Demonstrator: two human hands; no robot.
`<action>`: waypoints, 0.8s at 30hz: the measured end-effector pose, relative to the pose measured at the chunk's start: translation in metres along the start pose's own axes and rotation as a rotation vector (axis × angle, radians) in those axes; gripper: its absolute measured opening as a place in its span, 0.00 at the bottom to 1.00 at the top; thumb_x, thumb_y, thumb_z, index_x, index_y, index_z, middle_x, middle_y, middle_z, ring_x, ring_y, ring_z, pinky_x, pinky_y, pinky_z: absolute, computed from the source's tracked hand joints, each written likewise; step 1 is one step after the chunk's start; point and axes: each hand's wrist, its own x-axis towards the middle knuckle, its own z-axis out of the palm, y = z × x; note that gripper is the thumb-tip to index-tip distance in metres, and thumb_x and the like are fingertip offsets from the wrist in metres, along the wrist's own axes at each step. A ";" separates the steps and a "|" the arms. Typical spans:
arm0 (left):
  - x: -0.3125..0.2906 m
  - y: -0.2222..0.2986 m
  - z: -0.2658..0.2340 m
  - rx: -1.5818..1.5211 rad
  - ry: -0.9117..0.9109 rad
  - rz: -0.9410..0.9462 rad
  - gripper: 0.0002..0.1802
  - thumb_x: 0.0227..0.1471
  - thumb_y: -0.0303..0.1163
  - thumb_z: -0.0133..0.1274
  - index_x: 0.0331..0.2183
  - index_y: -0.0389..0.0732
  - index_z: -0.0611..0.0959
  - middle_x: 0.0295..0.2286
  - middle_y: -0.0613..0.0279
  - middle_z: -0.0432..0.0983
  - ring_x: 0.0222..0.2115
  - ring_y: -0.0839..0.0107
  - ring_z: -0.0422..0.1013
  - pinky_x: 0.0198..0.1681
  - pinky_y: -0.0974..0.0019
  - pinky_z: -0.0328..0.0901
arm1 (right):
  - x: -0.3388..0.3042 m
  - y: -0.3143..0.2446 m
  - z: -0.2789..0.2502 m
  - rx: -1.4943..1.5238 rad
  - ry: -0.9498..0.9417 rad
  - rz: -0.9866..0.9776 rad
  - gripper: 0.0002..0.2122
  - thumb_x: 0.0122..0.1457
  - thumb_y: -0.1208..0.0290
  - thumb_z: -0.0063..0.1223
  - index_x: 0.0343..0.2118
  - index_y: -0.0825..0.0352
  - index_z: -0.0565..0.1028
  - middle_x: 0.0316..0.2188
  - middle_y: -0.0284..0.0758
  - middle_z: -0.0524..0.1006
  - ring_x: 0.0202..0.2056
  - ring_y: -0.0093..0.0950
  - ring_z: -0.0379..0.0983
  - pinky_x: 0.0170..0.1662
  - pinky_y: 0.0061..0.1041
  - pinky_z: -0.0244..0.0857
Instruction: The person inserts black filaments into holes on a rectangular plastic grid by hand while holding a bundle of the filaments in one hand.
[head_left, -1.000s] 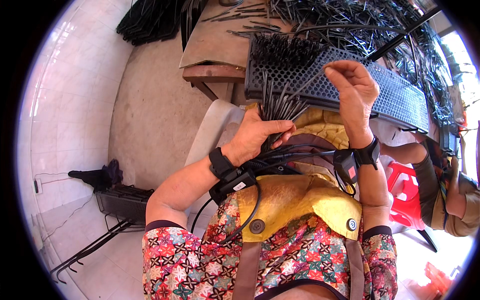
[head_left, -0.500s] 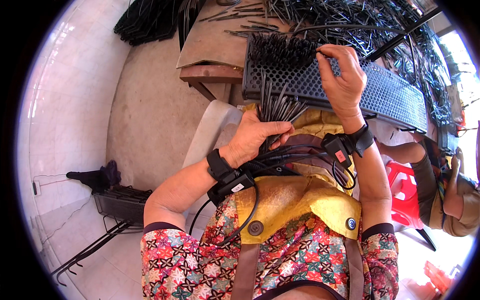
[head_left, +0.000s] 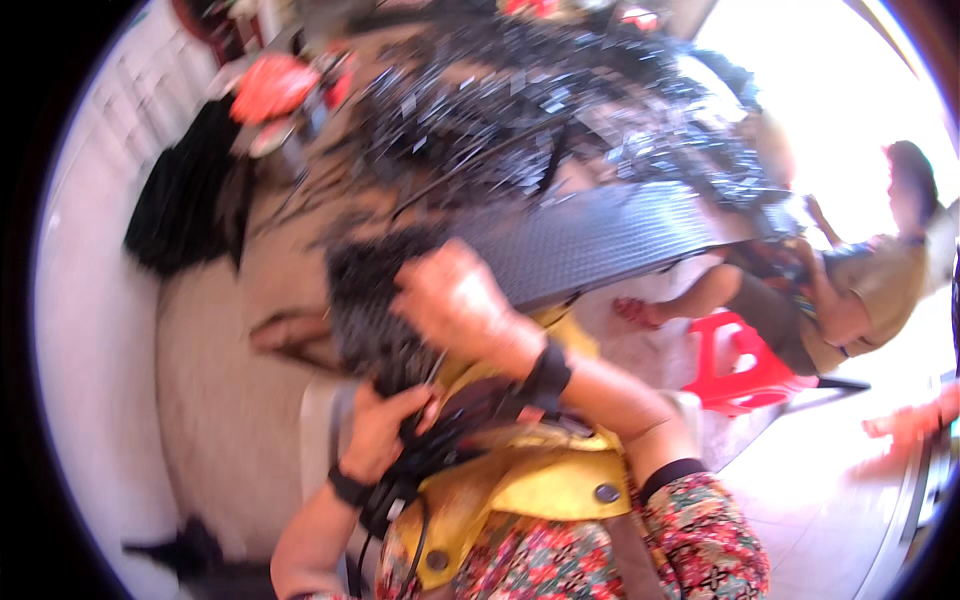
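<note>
My left hand (head_left: 383,432) is closed round a bundle of thin black strips (head_left: 402,372), held low in front of my yellow apron (head_left: 545,488). Just above and to the right is my right hand (head_left: 455,305), beside the left end of a long black perforated panel (head_left: 620,235). Motion smears its fingers, so whether they pinch anything cannot be made out. Dark upright pieces (head_left: 365,265) crowd that left end of the panel, blurred too.
A large heap of black strips (head_left: 470,100) covers the table beyond the panel. Black hanging material (head_left: 190,190) and an orange bag (head_left: 275,88) are at far left. To the right, another person (head_left: 880,290) sits on a red plastic stool (head_left: 735,365).
The view has swung up and to the right, showing more of the room and the other person. My right hand has come nearer to my left hand, which keeps its bundle.
</note>
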 end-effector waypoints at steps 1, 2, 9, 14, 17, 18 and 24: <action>0.002 0.002 0.006 -0.005 -0.031 0.023 0.07 0.47 0.24 0.53 0.28 0.29 0.76 0.20 0.58 0.72 0.16 0.73 0.67 0.15 0.74 0.59 | -0.001 -0.003 -0.010 0.132 -0.065 0.037 0.09 0.43 0.67 0.57 0.20 0.64 0.70 0.18 0.36 0.68 0.24 0.36 0.68 0.32 0.36 0.60; 0.000 0.001 0.006 -0.006 -0.023 0.032 0.07 0.47 0.23 0.53 0.28 0.28 0.76 0.20 0.58 0.73 0.16 0.72 0.67 0.16 0.74 0.60 | -0.006 -0.012 -0.016 0.350 -0.144 0.230 0.11 0.43 0.71 0.60 0.30 0.68 0.73 0.22 0.37 0.73 0.26 0.36 0.71 0.31 0.34 0.65; -0.007 -0.004 0.010 0.047 -0.049 0.023 0.09 0.43 0.22 0.57 0.30 0.31 0.76 0.22 0.55 0.74 0.18 0.70 0.70 0.16 0.72 0.62 | -0.028 -0.032 -0.029 0.949 -0.348 0.763 0.18 0.44 0.83 0.55 0.40 0.76 0.66 0.23 0.36 0.76 0.27 0.22 0.73 0.32 0.22 0.68; -0.006 -0.007 0.005 0.103 -0.083 0.038 0.11 0.42 0.24 0.59 0.31 0.33 0.75 0.22 0.56 0.75 0.18 0.69 0.70 0.15 0.70 0.62 | -0.026 -0.031 -0.033 1.059 -0.426 0.801 0.17 0.44 0.85 0.54 0.40 0.76 0.66 0.24 0.36 0.76 0.29 0.21 0.73 0.33 0.21 0.67; -0.008 -0.006 0.008 0.072 -0.114 0.050 0.09 0.46 0.24 0.56 0.31 0.31 0.76 0.22 0.55 0.75 0.18 0.71 0.70 0.16 0.74 0.61 | -0.033 -0.031 -0.029 1.164 -0.347 0.844 0.17 0.44 0.86 0.54 0.39 0.76 0.66 0.24 0.36 0.76 0.29 0.21 0.73 0.32 0.20 0.67; -0.010 -0.005 0.010 0.057 -0.098 0.055 0.10 0.46 0.25 0.56 0.31 0.31 0.76 0.22 0.55 0.75 0.18 0.71 0.70 0.16 0.74 0.61 | -0.033 -0.031 -0.028 1.194 -0.326 0.861 0.16 0.44 0.86 0.53 0.39 0.76 0.67 0.24 0.36 0.76 0.29 0.21 0.73 0.32 0.20 0.67; -0.011 -0.006 0.011 -0.003 -0.076 0.067 0.11 0.49 0.30 0.55 0.33 0.32 0.75 0.21 0.54 0.74 0.17 0.70 0.70 0.15 0.73 0.61 | -0.034 -0.032 -0.032 1.165 -0.269 0.905 0.13 0.44 0.85 0.51 0.35 0.74 0.68 0.24 0.35 0.75 0.28 0.20 0.71 0.32 0.19 0.66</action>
